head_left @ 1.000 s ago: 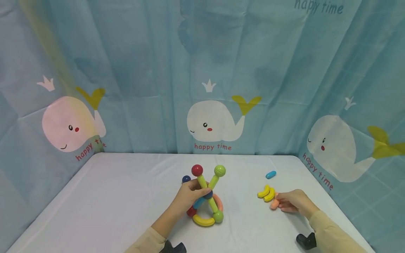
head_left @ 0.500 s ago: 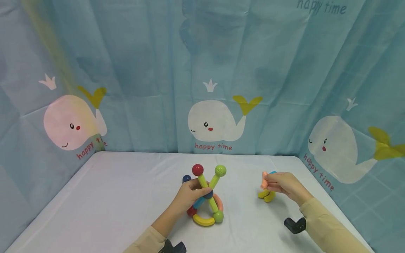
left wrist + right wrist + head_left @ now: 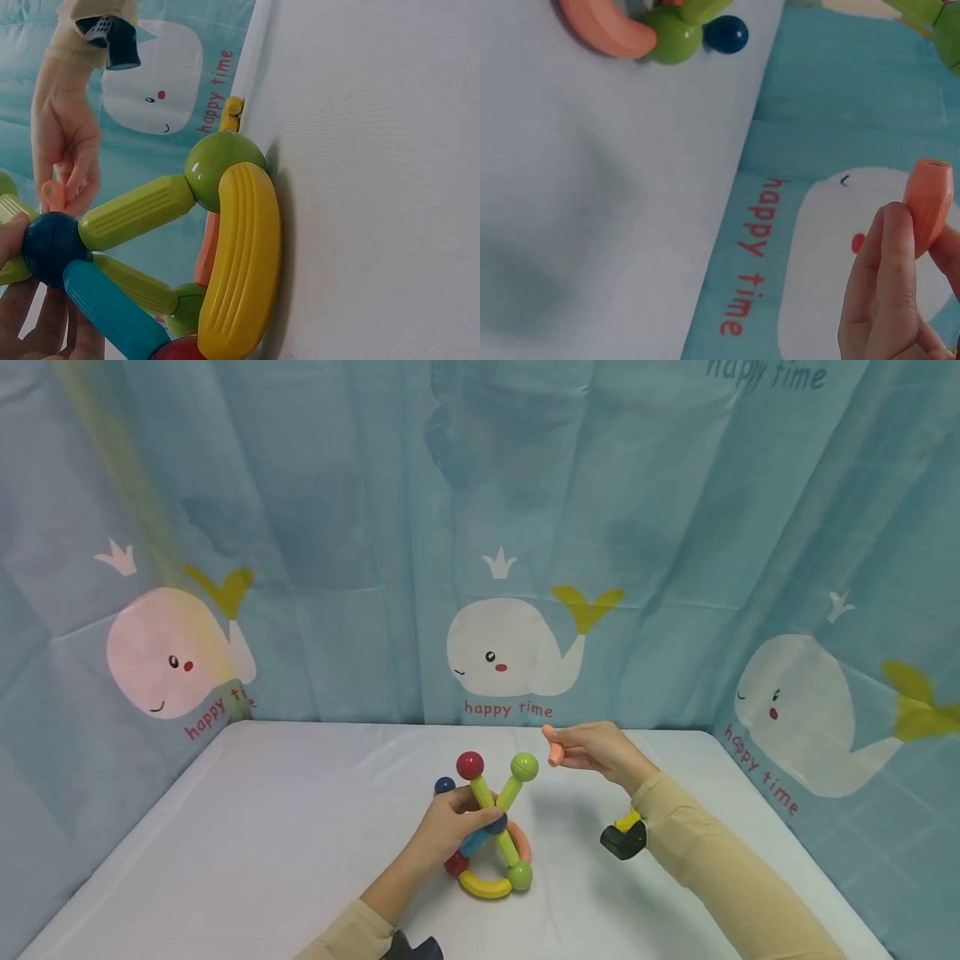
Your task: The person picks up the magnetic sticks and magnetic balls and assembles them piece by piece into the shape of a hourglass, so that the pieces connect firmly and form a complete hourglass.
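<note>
My left hand (image 3: 444, 828) holds a built toy of magnetic rods and balls by its dark blue ball (image 3: 54, 247). The toy stands on the table on a curved base, where a yellow curved rod (image 3: 240, 262) meets a green ball (image 3: 223, 169). Two light green rods rise from it, tipped by a red ball (image 3: 470, 766) and another green ball (image 3: 524, 767). Up and to the right of that tip, my right hand (image 3: 600, 752) pinches an orange curved rod (image 3: 928, 199) between thumb and fingers, clear of the table and apart from the toy.
A loose yellow curved rod (image 3: 628, 819) lies on the white table (image 3: 300, 835), mostly hidden by my right arm and its black wrist camera (image 3: 624, 841). A blue curtain (image 3: 345, 568) printed with whales hangs behind the table.
My right hand has lifted the orange curved rod off the table and carried it left and away, near the toy's upper green ball. The left hand and toy stay put.
</note>
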Demonstrator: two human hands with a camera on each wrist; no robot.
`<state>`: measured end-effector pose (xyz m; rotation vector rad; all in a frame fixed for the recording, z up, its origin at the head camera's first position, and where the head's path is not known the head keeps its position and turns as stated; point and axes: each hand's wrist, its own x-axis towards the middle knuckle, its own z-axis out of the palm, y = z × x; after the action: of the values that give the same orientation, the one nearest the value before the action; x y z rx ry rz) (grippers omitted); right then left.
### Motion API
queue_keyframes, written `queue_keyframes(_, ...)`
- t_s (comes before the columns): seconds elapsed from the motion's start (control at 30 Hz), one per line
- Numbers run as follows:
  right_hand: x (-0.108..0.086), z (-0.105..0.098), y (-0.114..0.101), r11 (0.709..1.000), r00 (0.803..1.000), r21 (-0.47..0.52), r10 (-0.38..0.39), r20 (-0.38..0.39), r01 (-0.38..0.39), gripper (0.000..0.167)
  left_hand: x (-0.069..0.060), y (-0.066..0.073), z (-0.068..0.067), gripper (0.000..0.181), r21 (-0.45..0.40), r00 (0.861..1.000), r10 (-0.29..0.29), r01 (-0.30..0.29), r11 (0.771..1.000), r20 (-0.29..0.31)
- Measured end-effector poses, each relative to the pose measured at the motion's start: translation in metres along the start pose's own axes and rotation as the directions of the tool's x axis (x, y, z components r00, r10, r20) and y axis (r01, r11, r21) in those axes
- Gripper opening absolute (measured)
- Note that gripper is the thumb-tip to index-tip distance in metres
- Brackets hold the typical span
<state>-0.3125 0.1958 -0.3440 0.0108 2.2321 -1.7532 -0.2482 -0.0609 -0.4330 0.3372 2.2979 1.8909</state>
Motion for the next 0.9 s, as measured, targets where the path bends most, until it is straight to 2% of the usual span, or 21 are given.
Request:
queue_keyframes(0.2, 0.009, 0.015, -0.011, 0.999, 1.0, 0.032, 0.017, -0.012, -0.017, 0.031, 0.0, -0.002, 0.001, 0.04, -0.002, 1.0, -0.008, 0.008, 1.0, 0.006)
queue_keyframes(0.47, 0.011, 0.028, -0.022, 0.998, 1.0, 0.055, 0.026, -0.015, -0.025, 0.034, 0.0, 0.0, 0.001, 0.041, 0.0, 1.0, -0.006, 0.006, 1.0, 0.002)
queue_keyframes(0.9, 0.01, 0.031, -0.023, 0.999, 1.0, 0.032, 0.016, 0.02, -0.016, 0.036, 0.001, 0.0, 0.001, 0.04, -0.004, 1.0, -0.01, 0.01, 1.0, 0.001)
